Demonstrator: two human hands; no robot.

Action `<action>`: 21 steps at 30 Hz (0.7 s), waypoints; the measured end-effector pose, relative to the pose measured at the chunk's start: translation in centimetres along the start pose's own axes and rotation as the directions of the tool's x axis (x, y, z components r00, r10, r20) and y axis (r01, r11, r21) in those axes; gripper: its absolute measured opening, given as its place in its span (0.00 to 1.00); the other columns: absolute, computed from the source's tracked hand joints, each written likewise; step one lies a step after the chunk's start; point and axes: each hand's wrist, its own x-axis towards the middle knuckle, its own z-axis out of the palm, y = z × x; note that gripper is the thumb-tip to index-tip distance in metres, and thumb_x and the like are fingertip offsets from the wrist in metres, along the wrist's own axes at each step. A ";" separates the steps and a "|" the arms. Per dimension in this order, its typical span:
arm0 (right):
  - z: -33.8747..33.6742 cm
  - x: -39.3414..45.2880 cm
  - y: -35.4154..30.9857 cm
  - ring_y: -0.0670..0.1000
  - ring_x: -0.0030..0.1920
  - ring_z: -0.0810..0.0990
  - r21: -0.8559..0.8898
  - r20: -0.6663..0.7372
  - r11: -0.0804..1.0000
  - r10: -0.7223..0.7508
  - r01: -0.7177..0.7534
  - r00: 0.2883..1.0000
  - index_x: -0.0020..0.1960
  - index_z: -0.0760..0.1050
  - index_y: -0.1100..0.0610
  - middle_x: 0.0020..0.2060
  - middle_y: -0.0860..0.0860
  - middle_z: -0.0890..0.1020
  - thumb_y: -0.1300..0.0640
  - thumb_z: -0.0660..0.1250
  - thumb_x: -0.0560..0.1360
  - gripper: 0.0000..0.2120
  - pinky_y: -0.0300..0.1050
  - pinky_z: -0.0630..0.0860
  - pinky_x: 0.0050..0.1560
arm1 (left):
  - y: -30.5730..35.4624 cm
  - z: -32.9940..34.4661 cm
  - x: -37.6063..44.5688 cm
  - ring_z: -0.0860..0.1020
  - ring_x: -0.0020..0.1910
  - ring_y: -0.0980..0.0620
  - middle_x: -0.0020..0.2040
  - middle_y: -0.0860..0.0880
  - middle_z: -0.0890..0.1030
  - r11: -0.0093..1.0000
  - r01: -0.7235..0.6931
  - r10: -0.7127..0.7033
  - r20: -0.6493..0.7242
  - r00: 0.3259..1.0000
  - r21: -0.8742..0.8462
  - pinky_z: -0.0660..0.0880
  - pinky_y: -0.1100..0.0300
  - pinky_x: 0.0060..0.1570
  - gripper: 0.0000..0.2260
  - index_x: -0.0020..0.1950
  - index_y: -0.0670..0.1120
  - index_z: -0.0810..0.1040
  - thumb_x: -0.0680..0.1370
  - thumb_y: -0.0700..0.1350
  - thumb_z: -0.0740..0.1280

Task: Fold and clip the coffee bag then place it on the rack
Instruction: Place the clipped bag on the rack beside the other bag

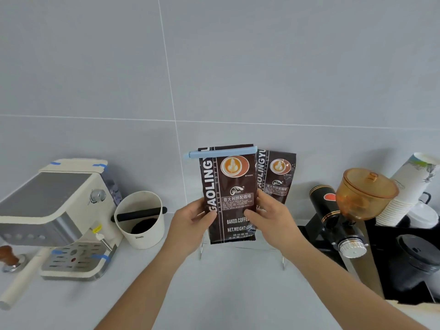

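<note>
A dark brown coffee bag stands upright in front of me, its top folded under a long light-blue clip. My left hand grips the bag's left edge and my right hand grips its right edge, thumbs on the front. The bag's bottom hangs just above a thin wire rack on the counter. A second, matching coffee bag stands behind it to the right, against the wall.
A cream espresso machine and a white knock box stand at the left, with a tamper by the edge. A black grinder with an amber hopper, stacked paper cups and a black container crowd the right.
</note>
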 end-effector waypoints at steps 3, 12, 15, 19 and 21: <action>0.3 2.4 -0.2 0.50 0.57 0.83 -0.030 -0.020 1.000 -0.002 0.002 1.000 0.61 0.75 0.36 0.55 0.44 0.85 0.62 0.67 0.75 0.23 0.56 0.81 0.57 | 0.0 -0.2 2.3 0.83 0.53 0.59 0.52 0.59 0.86 0.999 -0.009 0.009 -0.010 1.000 0.046 0.78 0.68 0.45 0.15 0.56 0.56 0.81 0.77 0.36 0.67; 1.0 7.9 2.6 0.50 0.63 0.79 -0.071 -0.111 0.997 0.026 -0.034 0.993 0.69 0.69 0.45 0.62 0.47 0.82 0.65 0.66 0.76 0.26 0.58 0.76 0.64 | -2.5 -0.8 8.3 0.83 0.52 0.58 0.52 0.58 0.86 0.995 0.047 -0.048 0.008 0.999 0.085 0.79 0.68 0.44 0.14 0.54 0.59 0.81 0.77 0.40 0.68; 1.3 9.0 3.8 0.48 0.63 0.79 -0.084 -0.146 0.995 0.038 -0.051 0.989 0.69 0.68 0.46 0.62 0.46 0.81 0.65 0.67 0.76 0.26 0.57 0.75 0.65 | -3.9 -0.9 10.0 0.84 0.53 0.55 0.52 0.56 0.86 0.993 0.083 -0.084 0.016 0.996 0.079 0.80 0.61 0.50 0.15 0.56 0.56 0.81 0.75 0.38 0.70; 1.9 10.3 5.3 0.44 0.63 0.78 -0.098 -0.179 0.992 0.057 -0.075 0.982 0.71 0.66 0.48 0.63 0.45 0.80 0.67 0.66 0.76 0.28 0.55 0.73 0.68 | -5.5 -1.3 11.6 0.84 0.52 0.54 0.52 0.56 0.87 0.987 0.112 -0.113 0.011 0.993 0.113 0.81 0.59 0.49 0.17 0.55 0.57 0.80 0.71 0.39 0.74; 1.9 10.9 6.1 0.42 0.63 0.78 -0.107 -0.193 0.991 0.060 -0.082 0.979 0.70 0.66 0.48 0.63 0.43 0.80 0.67 0.67 0.76 0.27 0.54 0.72 0.69 | -6.3 -1.3 12.3 0.84 0.53 0.52 0.53 0.53 0.86 0.984 0.122 -0.123 0.004 0.992 0.129 0.81 0.55 0.51 0.18 0.58 0.54 0.79 0.71 0.40 0.75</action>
